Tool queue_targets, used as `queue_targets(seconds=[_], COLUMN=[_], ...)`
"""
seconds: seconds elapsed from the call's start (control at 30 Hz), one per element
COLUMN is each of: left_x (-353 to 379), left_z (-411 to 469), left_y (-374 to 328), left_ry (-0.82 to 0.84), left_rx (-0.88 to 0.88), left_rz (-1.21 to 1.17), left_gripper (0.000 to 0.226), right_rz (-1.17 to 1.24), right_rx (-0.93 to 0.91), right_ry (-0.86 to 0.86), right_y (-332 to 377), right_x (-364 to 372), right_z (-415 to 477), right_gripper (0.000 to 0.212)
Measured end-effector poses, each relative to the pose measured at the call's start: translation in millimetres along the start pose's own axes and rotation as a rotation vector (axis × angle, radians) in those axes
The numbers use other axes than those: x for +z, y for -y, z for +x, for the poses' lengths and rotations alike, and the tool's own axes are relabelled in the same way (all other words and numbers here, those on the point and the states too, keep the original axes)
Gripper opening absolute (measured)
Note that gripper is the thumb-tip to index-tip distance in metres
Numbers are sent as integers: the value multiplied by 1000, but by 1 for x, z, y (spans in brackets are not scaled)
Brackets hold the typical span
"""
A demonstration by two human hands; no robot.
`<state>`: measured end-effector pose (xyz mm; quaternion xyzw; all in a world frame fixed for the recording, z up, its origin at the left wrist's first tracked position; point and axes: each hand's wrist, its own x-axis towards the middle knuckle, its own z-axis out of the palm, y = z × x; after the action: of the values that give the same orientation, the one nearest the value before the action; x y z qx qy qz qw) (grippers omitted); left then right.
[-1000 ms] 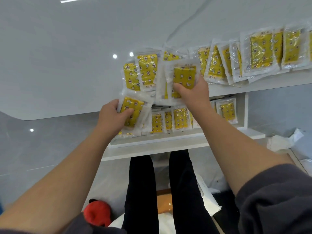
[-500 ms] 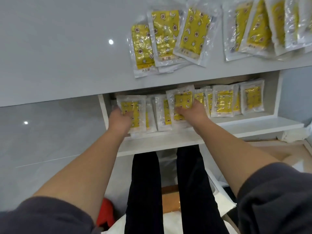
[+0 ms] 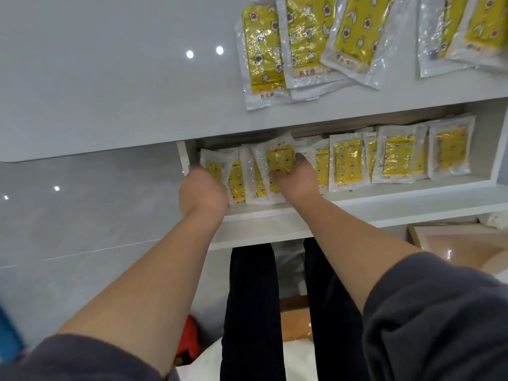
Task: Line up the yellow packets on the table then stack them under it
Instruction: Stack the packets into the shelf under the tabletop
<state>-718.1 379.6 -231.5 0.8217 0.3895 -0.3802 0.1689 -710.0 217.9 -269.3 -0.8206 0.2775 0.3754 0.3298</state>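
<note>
Several yellow packets in clear wrappers lie in a row on the white tabletop (image 3: 110, 78); the nearest group (image 3: 299, 45) is at the upper middle. Below it, more yellow packets (image 3: 395, 158) stand in a row on the white shelf (image 3: 384, 199). My left hand (image 3: 202, 192) holds the leftmost shelf packet (image 3: 213, 167) at the shelf's left end. My right hand (image 3: 298, 181) grips a tilted packet (image 3: 277, 159) just to the right, thumb on its front. Fingertips of both hands are hidden behind the packets.
The table's front edge overhangs the shelf. A shelf side wall (image 3: 182, 158) stands right beside my left hand. My dark-trousered legs (image 3: 253, 312) are below, with a wooden frame (image 3: 453, 240) at the right and a red object (image 3: 189, 342) on the floor.
Both hands carried a packet each from the tabletop down to the shelf and pushed them into the left end of the standing row. The view has moved closer and lower.
</note>
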Motion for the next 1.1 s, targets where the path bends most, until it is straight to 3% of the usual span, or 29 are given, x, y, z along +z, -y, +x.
queue_targets(seconds=[0.17, 0.27, 0.33, 0.43, 0.47, 0.53, 0.63, 0.73, 0.83, 0.93, 1.1], left_x=[-14, -9, -3, 6, 9, 15, 17, 13, 13, 17, 27], left_z=[-3, -3, -3, -4, -4, -1, -3, -11, -15, -5, 20], left_y=[11, 12, 9, 3, 1, -5, -14, -15, -21, -36, -37], left_ry=[-15, 22, 66, 50, 37, 51, 107, 51, -76, -71, 61], left_rx=[87, 184, 159, 46, 15, -24, -51, 3, 319, 531, 582], left_rz=[-51, -99, -127, -44, 10, 106, 216, 279, 475, 569, 615], left_gripper=[25, 20, 21, 40, 51, 67, 70, 70, 64, 76, 99], right_rz=[-234, -96, 15, 65, 48, -45, -296, -655, -1042, -1126, -1067], right_rx=[44, 15, 22, 82, 82, 76, 66, 54, -98, -246, -565], right_ry=[-95, 1, 56, 60, 62, 72, 63, 30, -89, -247, -35], right_y=[1, -4, -11, -29, -36, -48, -53, -43, -42, -46, -40], right_x=[1, -16, -34, -63, -71, -85, -98, -103, -102, -106, -107], right_z=[-6, -11, -13, -7, -3, 6, 16, 15, 18, 26, 43], right_gripper=[39, 31, 30, 44, 39, 20, 27, 30, 47, 69, 96])
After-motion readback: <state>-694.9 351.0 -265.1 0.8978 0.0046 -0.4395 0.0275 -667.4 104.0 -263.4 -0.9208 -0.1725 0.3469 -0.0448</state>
